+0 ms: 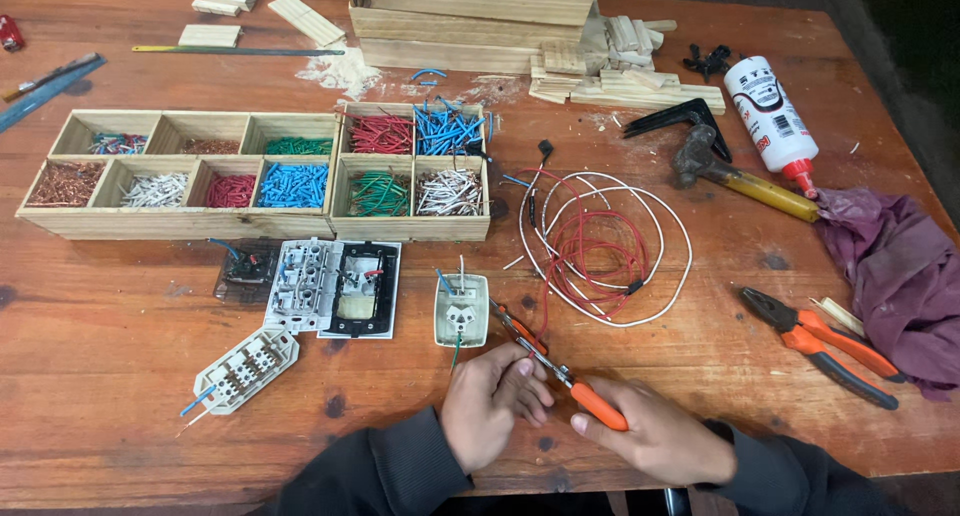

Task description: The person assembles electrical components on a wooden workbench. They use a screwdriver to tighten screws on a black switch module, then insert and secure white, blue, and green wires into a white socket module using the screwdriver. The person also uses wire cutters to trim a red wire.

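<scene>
On the desk (120,376), the left hand (490,401), grip curled narrow, pinches a green wire (457,351) just below the white socket (461,312). Right of the socket, the right hand (655,436) grips orange-handled wire strippers (560,371).

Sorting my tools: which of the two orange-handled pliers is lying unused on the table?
The larger pliers at the right, beside the purple cloth. The smaller pair is gripped in the right hand, its tips near the left hand.

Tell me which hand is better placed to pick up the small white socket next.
Left. The left hand sits just below the white socket, touching only the tool's tip; the right hand grips the orange-handled cutters.
</scene>
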